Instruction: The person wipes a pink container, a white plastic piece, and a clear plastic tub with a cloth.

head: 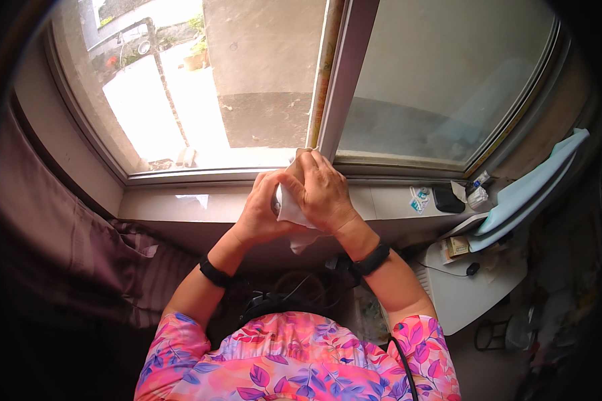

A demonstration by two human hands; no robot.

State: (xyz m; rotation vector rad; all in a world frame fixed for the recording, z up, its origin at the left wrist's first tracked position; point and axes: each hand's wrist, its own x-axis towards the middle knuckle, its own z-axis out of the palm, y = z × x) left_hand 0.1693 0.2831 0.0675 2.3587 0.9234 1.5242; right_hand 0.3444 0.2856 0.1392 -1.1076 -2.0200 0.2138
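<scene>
Both hands meet above the tiled window sill [220,205], in front of the sliding window's frame. My left hand [263,208] is curled around a whitish object, mostly covered, that I cannot make out. A pale cloth [293,208] lies between the hands, and my right hand [323,188] presses it over the top of that object with bent fingers. One corner of the cloth hangs below the hands. Black bands sit around both wrists.
On the sill at right are a black case [448,200], a small packet [419,199] and a bundle of white sticks [478,198]. Light blue cloth [532,185] hangs beside a white table [461,301] bearing a small box [458,246]. A purple curtain [55,225] hangs left.
</scene>
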